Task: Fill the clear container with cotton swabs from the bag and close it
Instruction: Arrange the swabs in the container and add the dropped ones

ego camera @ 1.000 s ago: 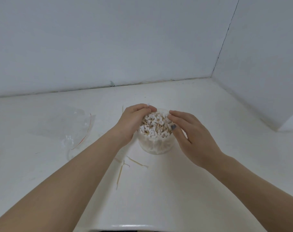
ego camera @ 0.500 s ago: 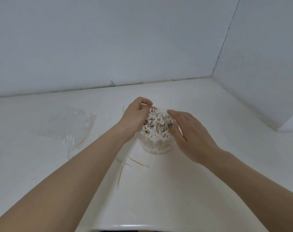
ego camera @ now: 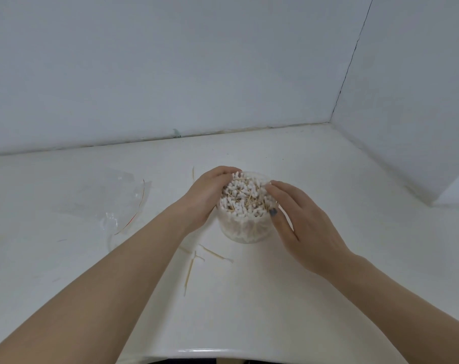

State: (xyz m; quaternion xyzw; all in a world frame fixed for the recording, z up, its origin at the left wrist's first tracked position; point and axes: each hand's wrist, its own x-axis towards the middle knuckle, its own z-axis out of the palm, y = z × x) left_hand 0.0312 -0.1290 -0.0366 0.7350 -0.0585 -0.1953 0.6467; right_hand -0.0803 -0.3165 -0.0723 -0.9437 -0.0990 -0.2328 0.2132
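The clear round container (ego camera: 245, 231) stands upright mid-table, packed with cotton swabs (ego camera: 245, 195) that heap above its rim. My left hand (ego camera: 204, 199) cups the container's left side, its fingers curled over the swabs at the far left rim. On the right side rests my right hand (ego camera: 303, 224), thumb on the front wall and fingers along the right rim. The clear plastic bag (ego camera: 105, 203) with a red strip lies flat and limp to the left. No lid is in view.
A few loose swabs (ego camera: 194, 261) lie on the white table (ego camera: 249, 311) just in front of the container, and one more lies behind my left hand. Walls close off the back and right; the table's rounded front edge is near me.
My left hand's fingers have dropped from above the swabs back onto the far left rim. The right hand has shifted slightly along the right rim. The container has stayed put.
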